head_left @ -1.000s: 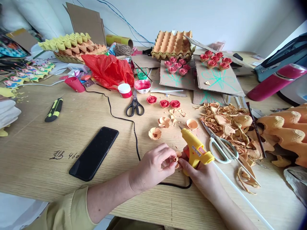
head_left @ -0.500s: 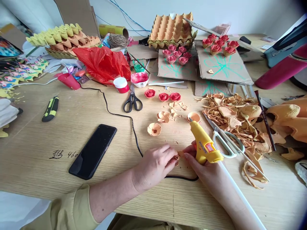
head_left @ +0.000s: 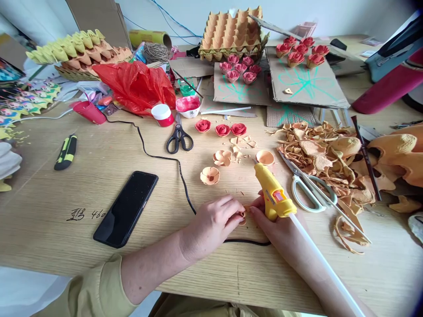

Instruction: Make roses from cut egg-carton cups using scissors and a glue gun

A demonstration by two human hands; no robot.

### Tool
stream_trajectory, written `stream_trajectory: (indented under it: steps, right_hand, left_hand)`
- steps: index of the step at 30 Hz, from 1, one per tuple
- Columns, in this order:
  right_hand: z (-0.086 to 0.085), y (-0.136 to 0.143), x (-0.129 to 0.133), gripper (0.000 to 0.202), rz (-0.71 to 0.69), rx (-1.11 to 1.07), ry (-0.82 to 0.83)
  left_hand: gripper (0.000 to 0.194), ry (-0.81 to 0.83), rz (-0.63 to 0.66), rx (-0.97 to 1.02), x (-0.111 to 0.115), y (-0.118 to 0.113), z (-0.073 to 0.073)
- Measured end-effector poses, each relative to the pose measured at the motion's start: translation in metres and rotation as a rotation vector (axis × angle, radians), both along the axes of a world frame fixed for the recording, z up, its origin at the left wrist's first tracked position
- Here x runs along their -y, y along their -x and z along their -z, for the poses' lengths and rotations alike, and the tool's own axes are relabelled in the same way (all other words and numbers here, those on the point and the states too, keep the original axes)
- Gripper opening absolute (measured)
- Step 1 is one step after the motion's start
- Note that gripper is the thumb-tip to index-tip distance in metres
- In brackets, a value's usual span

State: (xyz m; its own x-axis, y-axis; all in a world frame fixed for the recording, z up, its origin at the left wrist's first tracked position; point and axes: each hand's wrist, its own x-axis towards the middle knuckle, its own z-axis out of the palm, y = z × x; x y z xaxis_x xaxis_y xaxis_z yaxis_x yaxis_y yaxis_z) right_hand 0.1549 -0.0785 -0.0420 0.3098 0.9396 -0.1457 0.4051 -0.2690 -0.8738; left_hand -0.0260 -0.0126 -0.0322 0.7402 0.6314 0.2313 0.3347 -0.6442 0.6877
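My left hand (head_left: 216,224) is closed, pinching a small orange egg-carton flower (head_left: 243,215) between thumb and fingers, just above the table near its front edge. Close beside it, my right hand (head_left: 276,222) is wrapped round a yellow hot glue gun (head_left: 274,193), with a long white glue stick (head_left: 325,259) running out of its back. The right thumb and fingertips reach the flower's right side. Beyond the hands lie two unpainted petal flowers, one nearer (head_left: 209,176) and one farther (head_left: 222,158), and a plain orange cup (head_left: 265,157).
White-handled scissors (head_left: 309,193) rest against a heap of carton scraps (head_left: 317,149) on the right. Left of the hands are a phone (head_left: 125,209) and a black cord (head_left: 183,180). Farther back are black scissors (head_left: 179,140), red roses (head_left: 222,130) and a paint bowl (head_left: 187,107).
The glue gun has tilted and shifted slightly left in my right hand. My left hand keeps its pinch on the flower. The whole view has shifted a little.
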Motion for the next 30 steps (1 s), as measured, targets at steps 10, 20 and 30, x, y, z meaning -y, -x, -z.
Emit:
stream_trajectory:
  steps: [10, 20, 30]
  right_hand:
    - [-0.0039, 0.0023, -0.0003, 0.012, -0.044, 0.032, -0.014]
    - [-0.0059, 0.0022, 0.0001, 0.011, -0.061, 0.008, -0.049]
    - [0.0012, 0.0016, 0.0020, 0.013, -0.038, -0.019, -0.030]
  left_hand:
    - [0.008, -0.003, -0.004, -0.087, 0.0000, -0.0054, -0.0032]
    - [0.007, 0.038, -0.002, -0.046, -0.0017, -0.0027, 0.0004]
    - [0.014, 0.125, -0.005, -0.036, -0.0009, -0.0029, -0.0081]
